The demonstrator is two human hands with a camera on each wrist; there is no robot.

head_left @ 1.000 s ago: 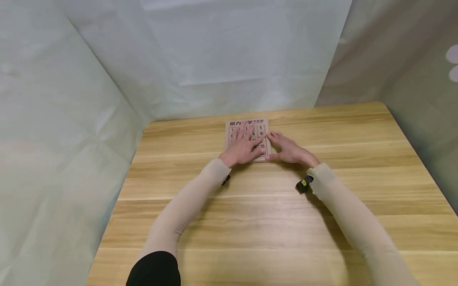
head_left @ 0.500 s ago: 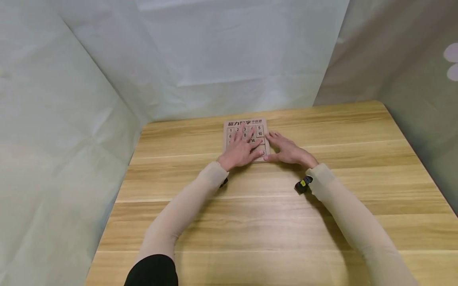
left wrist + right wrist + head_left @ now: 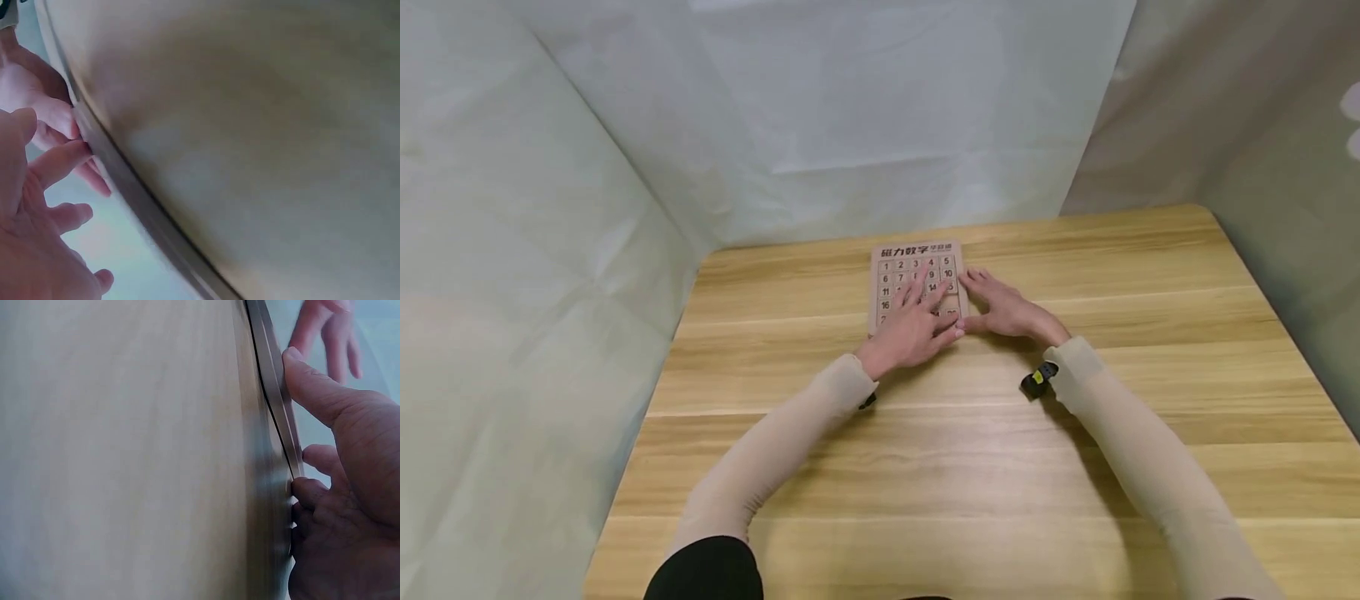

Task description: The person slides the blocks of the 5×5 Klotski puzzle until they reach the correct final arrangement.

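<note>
A wooden number puzzle board with numbered tiles lies flat at the far middle of the table. My left hand rests on the board's near half with straight fingers spread over the lower rows. Just to the right, my right hand lies flat on the table, its thumb against the board's near right corner. In the right wrist view the right hand touches the board's thin edge, with the left hand's fingers beyond. The left wrist view shows the left hand beside the board's edge.
The light wooden table runs wide toward me, bounded by pale sheets on the left, back and right. A small black wrist device hangs under the right sleeve. The table's right rear corner is rounded.
My left hand has slid back toward the board's near edge, uncovering the upper rows of numbers. The right hand has stayed by the right edge.
</note>
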